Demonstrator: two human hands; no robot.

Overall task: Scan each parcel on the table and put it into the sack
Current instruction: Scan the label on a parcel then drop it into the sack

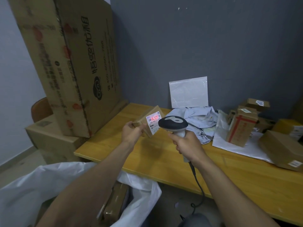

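We are mid-scan: our left hand [132, 132] grips the small brown cardboard parcel [150, 122], label turned to the grey-and-white handheld barcode scanner [173, 124], which our right hand [185, 145] clenches by the handle (red beam across the barcode). The parcel hangs above the yellow wooden table [164, 161], at ten o'clock of the scanner head, just beside it. Next, we judge, the left hand carries it toward seven o'clock into the open white plastic sack [32, 185].

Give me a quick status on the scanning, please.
Left hand holds small parcel. Right hand grips scanner, red beam on label. Sack open below, way looks clear.
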